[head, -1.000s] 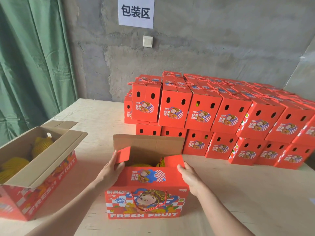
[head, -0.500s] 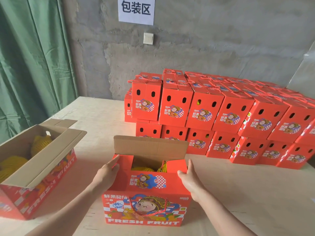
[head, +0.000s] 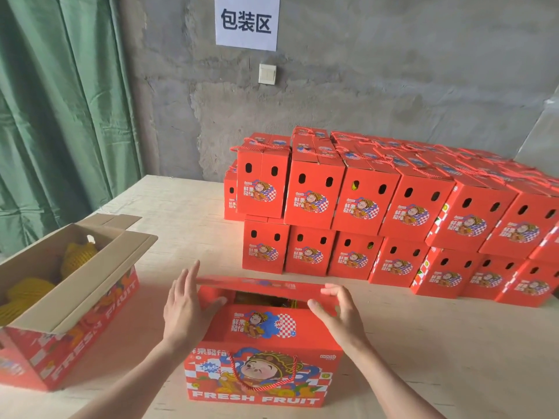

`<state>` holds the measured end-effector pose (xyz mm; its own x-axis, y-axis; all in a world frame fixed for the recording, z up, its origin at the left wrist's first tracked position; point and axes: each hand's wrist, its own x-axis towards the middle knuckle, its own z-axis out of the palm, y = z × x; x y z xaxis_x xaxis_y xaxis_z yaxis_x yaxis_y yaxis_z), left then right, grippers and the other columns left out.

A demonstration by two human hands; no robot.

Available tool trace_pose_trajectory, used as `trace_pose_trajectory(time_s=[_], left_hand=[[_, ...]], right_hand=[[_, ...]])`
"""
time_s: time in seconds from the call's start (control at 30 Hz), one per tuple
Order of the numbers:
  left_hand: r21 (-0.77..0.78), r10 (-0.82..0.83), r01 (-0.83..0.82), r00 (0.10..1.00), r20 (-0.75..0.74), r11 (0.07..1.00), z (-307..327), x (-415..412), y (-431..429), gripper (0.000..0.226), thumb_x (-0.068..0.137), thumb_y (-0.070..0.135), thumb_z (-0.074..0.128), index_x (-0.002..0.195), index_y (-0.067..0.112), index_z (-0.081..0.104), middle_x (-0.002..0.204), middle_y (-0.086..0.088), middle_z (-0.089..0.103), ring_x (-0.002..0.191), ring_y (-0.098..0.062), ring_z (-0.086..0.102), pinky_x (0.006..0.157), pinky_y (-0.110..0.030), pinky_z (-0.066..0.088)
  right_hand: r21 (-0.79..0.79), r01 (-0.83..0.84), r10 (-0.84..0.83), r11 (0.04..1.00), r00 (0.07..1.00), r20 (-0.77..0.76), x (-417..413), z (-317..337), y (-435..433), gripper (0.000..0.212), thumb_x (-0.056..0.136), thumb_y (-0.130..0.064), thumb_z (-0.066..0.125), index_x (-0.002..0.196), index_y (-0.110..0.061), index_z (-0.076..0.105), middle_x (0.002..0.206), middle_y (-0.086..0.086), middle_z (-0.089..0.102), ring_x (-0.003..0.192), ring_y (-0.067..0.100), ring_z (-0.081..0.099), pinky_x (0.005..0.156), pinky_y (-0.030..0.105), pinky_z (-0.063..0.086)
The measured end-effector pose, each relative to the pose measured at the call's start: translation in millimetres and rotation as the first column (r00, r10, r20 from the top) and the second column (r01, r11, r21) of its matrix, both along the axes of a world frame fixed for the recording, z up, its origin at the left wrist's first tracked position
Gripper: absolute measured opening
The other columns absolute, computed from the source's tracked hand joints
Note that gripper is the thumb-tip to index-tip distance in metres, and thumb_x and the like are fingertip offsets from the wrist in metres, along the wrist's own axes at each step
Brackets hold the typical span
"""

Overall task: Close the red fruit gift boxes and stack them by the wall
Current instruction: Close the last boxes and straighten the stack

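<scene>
A red fruit gift box (head: 260,370) printed "FRESH FRUIT" stands on the table right in front of me, a red rope handle hanging on its front. Its far lid flap (head: 266,286) is folded down toward me, nearly level over the opening, and a narrow gap still shows fruit inside. My left hand (head: 186,306) lies against the box's top left corner with straight fingers reaching to the flap's left end. My right hand (head: 340,313) is at the top right corner, its fingers touching the flap's right end. Several closed red boxes (head: 363,207) are stacked in two layers by the grey wall.
Another red box (head: 63,337) stands open at the left, brown flaps up, with fruit in yellow foam nets (head: 75,257) inside. A green curtain (head: 60,116) hangs at the left. A white paper sign (head: 246,22) and a wall switch (head: 267,74) are on the wall.
The far lid flap, upright before, has swung down over the opening. Both hands moved up from the side flaps to the flap's ends. The side flaps are folded in.
</scene>
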<state>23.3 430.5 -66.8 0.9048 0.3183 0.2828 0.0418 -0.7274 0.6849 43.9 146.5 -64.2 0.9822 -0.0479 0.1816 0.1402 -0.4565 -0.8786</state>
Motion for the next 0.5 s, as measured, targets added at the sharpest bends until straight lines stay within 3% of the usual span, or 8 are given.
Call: trace_pose_trajectory(time_s=[0.07, 0.13, 0.2, 0.27, 0.33, 0.4, 0.47, 0.5], left_hand=[[0.078, -0.025, 0.023, 1.0, 0.018, 0.997, -0.4, -4.5, 0.1, 0.099, 0.068, 0.073, 0.063, 0.147, 0.023, 0.03, 0.156, -0.006, 0.023, 0.146, -0.025, 0.013, 0.116, -0.051, 0.013], [0.237, -0.093, 0.088, 0.996, 0.01, 0.968, -0.4, -8.0, -2.4, 0.104, 0.06, 0.092, 0.036, 0.137, 0.023, 0.046, 0.156, 0.001, 0.024, 0.147, -0.019, 0.006, 0.116, -0.047, -0.005], [0.366, -0.136, 0.151, 0.988, -0.068, 0.918, 1.2, -6.6, -2.5, 0.112, 0.055, 0.097, 0.01, 0.128, 0.024, 0.054, 0.154, 0.003, 0.029, 0.147, -0.016, 0.007, 0.114, -0.046, -0.014], [0.463, -0.155, 0.222, 0.972, -0.179, 0.858, 4.9, 0.5, -0.4, 0.116, 0.056, 0.095, -0.007, 0.128, 0.024, 0.05, 0.156, 0.002, 0.025, 0.148, -0.016, 0.004, 0.115, -0.047, -0.012], [0.521, -0.19, 0.329, 0.934, -0.303, 0.787, 11.0, 14.6, 2.4, 0.116, 0.059, 0.092, -0.004, 0.138, 0.017, 0.037, 0.159, -0.001, 0.014, 0.148, -0.018, -0.003, 0.117, -0.048, -0.01], [0.504, -0.227, 0.456, 0.863, -0.451, 0.734, 21.7, 29.5, 2.0, 0.121, 0.06, 0.092, 0.012, 0.147, 0.009, 0.019, 0.159, -0.005, 0.011, 0.147, -0.018, -0.005, 0.118, -0.045, -0.009], [0.463, -0.287, 0.548, 0.805, -0.52, 0.697, 29.3, 42.1, 0.8, 0.12, 0.059, 0.094, 0.02, 0.143, 0.009, 0.023, 0.152, -0.006, 0.029, 0.146, -0.022, 0.011, 0.119, -0.043, 0.004], [0.439, -0.32, 0.575, 0.787, -0.528, 0.69, 30.2, 46.7, 0.5, 0.117, 0.055, 0.097, 0.02, 0.135, 0.012, 0.03, 0.141, -0.003, 0.04, 0.14, -0.023, 0.025, 0.115, -0.038, 0.017]], right_hand=[[-0.051, -0.02, 0.022, 0.999, 0.999, 0.046, -2.8, -3.8, -3.5, 0.018, 0.089, -0.033, 0.066, 0.092, -0.018, 0.057, 0.122, -0.009, 0.052, 0.119, 0.01, 0.048, 0.092, 0.02, 0.03], [-0.181, 0.003, 0.021, 0.984, 0.991, 0.134, -2.5, -5.3, -5.7, 0.015, 0.089, -0.024, 0.066, 0.086, -0.013, 0.056, 0.12, -0.002, 0.055, 0.117, 0.013, 0.051, 0.09, 0.018, 0.032], [-0.32, -0.001, 0.059, 0.947, 0.983, 0.173, -0.8, -3.0, -6.9, 0.022, 0.086, -0.025, 0.069, 0.091, -0.008, 0.057, 0.118, 0.001, 0.055, 0.113, 0.012, 0.052, 0.087, 0.017, 0.036], [-0.412, -0.035, 0.101, 0.911, 0.985, 0.14, 0.5, -1.4, -8.7, 0.03, 0.087, -0.033, 0.067, 0.097, -0.007, 0.055, 0.118, 0.0, 0.052, 0.11, 0.011, 0.052, 0.084, 0.021, 0.041], [-0.487, -0.074, 0.131, 0.87, 0.988, 0.084, 2.2, 2.2, -11.0, 0.035, 0.089, -0.042, 0.061, 0.104, -0.012, 0.05, 0.118, -0.003, 0.046, 0.106, 0.012, 0.052, 0.081, 0.025, 0.045], [-0.556, -0.137, 0.182, 0.82, 0.983, 0.027, 5.5, 7.6, -13.4, 0.039, 0.091, -0.049, 0.054, 0.113, -0.017, 0.047, 0.121, -0.006, 0.042, 0.11, 0.012, 0.05, 0.086, 0.024, 0.043], [-0.644, -0.24, 0.257, 0.726, 0.964, -0.069, 12.5, 12.0, -15.4, 0.05, 0.094, -0.052, 0.045, 0.134, -0.023, 0.04, 0.142, -0.004, 0.033, 0.133, 0.016, 0.034, 0.105, 0.027, 0.029], [-0.678, -0.303, 0.287, 0.67, 0.948, -0.14, 16.4, 14.2, -15.5, 0.056, 0.096, -0.053, 0.04, 0.145, -0.028, 0.03, 0.154, -0.005, 0.019, 0.143, 0.016, 0.017, 0.113, 0.032, 0.016]])
